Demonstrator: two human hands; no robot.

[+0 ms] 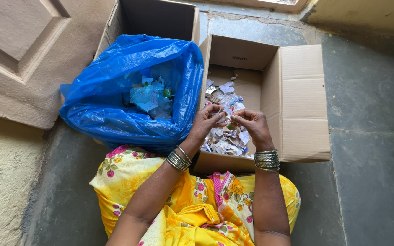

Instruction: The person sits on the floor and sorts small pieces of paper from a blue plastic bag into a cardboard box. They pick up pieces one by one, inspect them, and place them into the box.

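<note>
Yellow floral cloth (183, 214) covers the lap nearest the camera, patterned with pink and green flowers, and both forearms reach forward from it, each wrist ringed with a stack of thin silver metal bangles (266, 160). Just beyond, the left hand (204, 122) and right hand (253, 125) meet over the open brown cardboard box (299, 105), fingertips of both pinched together on a small scrap of pale torn paper (226, 116) held between them. That scrap sits directly between the two hands, touching the fingers of each, and hangs above the heap of torn white and printed paper pieces (226, 136) lying on the box floor. Left of the box, touching its side, a crumpled bright blue plastic bag (115, 91) stands open, with light blue and whitish plastic wrappers (150, 96) inside. Behind the bag a second brown cardboard box (160, 18) stands open. Grey stone floor (370, 91) lies around the boxes, and a beige panelled door (19, 50) fills the far left.
</note>
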